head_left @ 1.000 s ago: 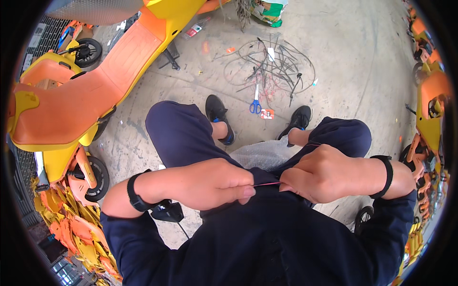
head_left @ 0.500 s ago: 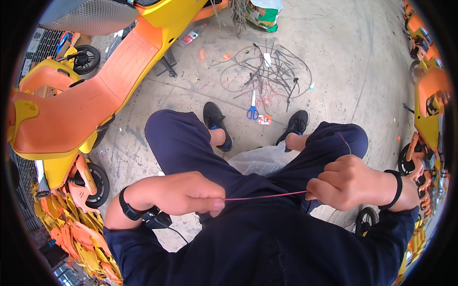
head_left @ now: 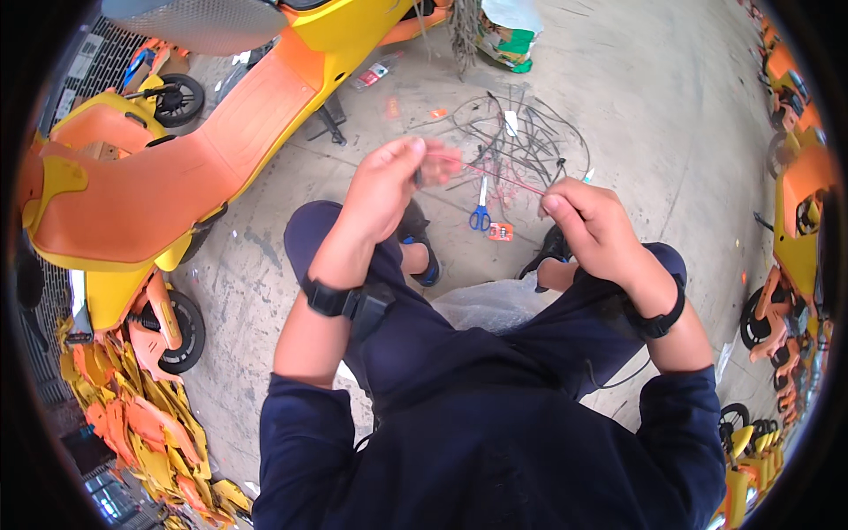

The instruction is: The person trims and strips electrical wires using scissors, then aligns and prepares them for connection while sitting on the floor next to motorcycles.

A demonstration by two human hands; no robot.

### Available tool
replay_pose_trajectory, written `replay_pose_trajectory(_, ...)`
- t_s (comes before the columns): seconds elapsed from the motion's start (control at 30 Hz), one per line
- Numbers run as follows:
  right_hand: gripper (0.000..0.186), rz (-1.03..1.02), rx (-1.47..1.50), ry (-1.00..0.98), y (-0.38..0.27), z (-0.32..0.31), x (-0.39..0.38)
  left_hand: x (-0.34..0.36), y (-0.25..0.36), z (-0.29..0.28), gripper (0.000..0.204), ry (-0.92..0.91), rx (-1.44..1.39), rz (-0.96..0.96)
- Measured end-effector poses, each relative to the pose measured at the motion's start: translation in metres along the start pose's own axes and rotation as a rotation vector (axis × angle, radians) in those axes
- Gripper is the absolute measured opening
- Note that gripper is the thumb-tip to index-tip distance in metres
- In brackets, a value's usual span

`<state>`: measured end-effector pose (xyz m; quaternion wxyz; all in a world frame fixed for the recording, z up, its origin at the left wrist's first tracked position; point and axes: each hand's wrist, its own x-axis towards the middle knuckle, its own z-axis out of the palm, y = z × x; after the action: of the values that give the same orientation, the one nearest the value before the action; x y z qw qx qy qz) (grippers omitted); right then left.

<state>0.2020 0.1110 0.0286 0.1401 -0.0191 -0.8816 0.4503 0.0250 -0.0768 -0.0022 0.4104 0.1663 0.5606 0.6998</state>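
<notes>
A thin red wire (head_left: pixel 518 184) runs between my two hands, out over the floor beyond my knees. My left hand (head_left: pixel 386 183) has one end by its thumb and fingers, whose tips are smeared by motion. My right hand (head_left: pixel 594 223) pinches the other end between thumb and curled fingers. Below the wire, on the concrete, lies a loose tangle of dark cables (head_left: pixel 521 132) with thin reddish strands among them. Blue-handled scissors (head_left: pixel 480 218) rest at the near side of that tangle, next to a small orange-and-white card (head_left: pixel 501 231).
A yellow and orange scooter body (head_left: pixel 256 119) stands at my left, with a heap of yellow and orange panels (head_left: pixel 146 420) behind it. More scooters (head_left: pixel 799 199) line the right side. A green and white bag (head_left: pixel 508 49) is ahead. Clear plastic wrap (head_left: pixel 490 305) lies between my legs.
Both hands have moved forward from my lap toward the cable tangle, the left one farther. The wire still stretches between them and now slants down to the right.
</notes>
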Motion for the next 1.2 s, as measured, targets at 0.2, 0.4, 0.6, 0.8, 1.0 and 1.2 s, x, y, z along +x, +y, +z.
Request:
replay_pose_trajectory(0.2, 0.012, 0.011, -0.076, -0.144, 0.014, -0.014, -0.018, 0.015, -0.008, -0.041, 0.028, 0.110, -0.655, 0.079)
replay_pose_trajectory(0.4, 0.016, 0.136, -0.366, 0.096, 0.048, -0.069, -0.030, 0.005, 0.012, -0.043, 0.030, 0.002, -0.166, 0.015)
replay_pose_trajectory(0.6, 0.024, 0.246, -0.428, 0.309, 0.086, -0.135, -0.044, 0.001, 0.013, -0.061, 0.033, 0.104, -0.456, 0.146)
replay_pose_trajectory(0.8, 0.028, 0.293, -0.400, 0.440, 0.123, -0.184, -0.052, -0.007, 0.024, -0.062, 0.030, 0.101, -0.221, 0.132)
replay_pose_trajectory(1.0, 0.031, 0.386, -0.475, 0.544, 0.156, -0.221, -0.060, -0.022, 0.036, -0.100, 0.031, -0.217, -0.747, 0.182)
replay_pose_trajectory(1.2, 0.034, 0.445, -0.456, 0.646, 0.175, -0.209, -0.051, -0.073, 0.026, -0.022, 0.041, -0.576, -0.887, 0.156)
